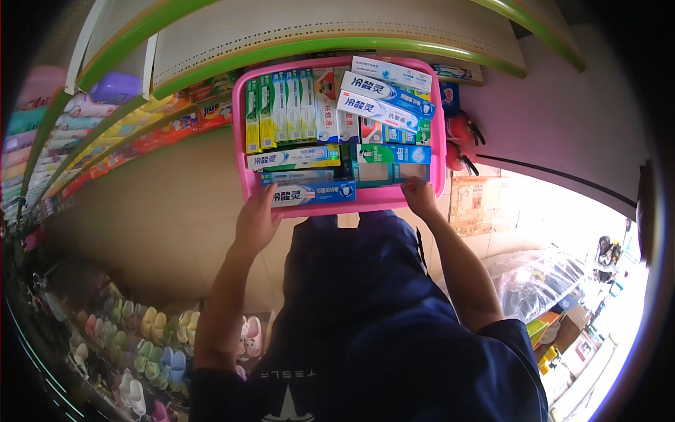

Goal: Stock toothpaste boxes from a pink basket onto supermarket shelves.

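Note:
A pink plastic tub full of toothpaste boxes is in front of me. My left hand is on its near left corner, covering the rim, with a fingertip over the left end of a blue and white toothpaste box. At the near right, my right hand is closed over the rim. Several upright boxes stand in a row at the tub's far left. Three boxes lie slanted across the far right, among them a white one. A green and blue Darlie box lies flat nearer me.
Beyond the tub runs a metal shelf with a green edge. Bagged goods fill the shelving at left. Red fire extinguishers stand right of the tub. Pastel slippers are racked behind at lower left; clear plastic sheeting covers goods at right.

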{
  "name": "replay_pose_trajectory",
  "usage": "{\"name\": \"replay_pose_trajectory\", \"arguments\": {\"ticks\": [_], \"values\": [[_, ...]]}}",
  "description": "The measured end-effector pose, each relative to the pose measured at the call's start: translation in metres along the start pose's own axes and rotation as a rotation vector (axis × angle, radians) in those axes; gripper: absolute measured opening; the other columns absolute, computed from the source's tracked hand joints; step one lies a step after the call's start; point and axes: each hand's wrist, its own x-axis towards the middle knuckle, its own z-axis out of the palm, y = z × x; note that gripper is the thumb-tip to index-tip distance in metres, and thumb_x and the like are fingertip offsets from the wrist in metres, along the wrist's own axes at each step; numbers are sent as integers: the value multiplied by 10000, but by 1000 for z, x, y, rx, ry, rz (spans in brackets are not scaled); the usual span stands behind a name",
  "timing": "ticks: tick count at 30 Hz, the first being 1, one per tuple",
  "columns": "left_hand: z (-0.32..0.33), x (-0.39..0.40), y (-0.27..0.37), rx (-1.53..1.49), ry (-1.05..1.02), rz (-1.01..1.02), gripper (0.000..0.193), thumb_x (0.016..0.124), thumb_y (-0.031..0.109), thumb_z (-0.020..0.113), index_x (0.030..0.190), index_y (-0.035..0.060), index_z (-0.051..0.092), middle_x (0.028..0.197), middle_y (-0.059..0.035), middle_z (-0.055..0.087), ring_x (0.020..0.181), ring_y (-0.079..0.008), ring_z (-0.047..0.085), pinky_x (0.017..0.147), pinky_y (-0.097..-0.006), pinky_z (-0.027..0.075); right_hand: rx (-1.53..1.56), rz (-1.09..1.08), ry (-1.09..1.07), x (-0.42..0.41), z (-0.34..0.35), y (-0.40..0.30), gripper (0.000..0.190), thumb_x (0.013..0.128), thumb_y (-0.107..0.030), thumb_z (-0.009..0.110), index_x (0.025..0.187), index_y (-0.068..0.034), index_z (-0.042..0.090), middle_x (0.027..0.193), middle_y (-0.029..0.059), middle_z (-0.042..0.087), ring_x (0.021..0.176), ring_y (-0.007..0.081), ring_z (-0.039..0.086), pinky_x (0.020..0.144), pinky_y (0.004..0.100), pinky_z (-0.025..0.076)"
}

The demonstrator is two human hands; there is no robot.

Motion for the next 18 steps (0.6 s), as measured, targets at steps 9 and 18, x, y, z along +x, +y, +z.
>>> {"name": "replay_pose_trajectory", "arguments": {"ticks": [9, 18], "values": [[38, 39, -35, 83, 7, 262, 691, 712, 190, 829, 1310, 57, 509, 1248, -125, 561, 1181, -309, 530, 965, -411, 473, -40, 149, 95, -4, 9, -14, 237, 855, -306, 645, 941, -99, 721, 881, 144, 728, 863, 356, 698, 769, 450, 548], [25, 42, -46, 112, 196, 187, 649, 721, 137, 814, 1302, 69, 532, 1275, -135, 508, 1188, -324, 524, 942, -414, 488, -88, 165, 119, -9, 13, -17, 199, 843, -300, 629, 891, -132, 725, 846, 168, 707, 838, 380, 686, 738, 478, 545]]}}
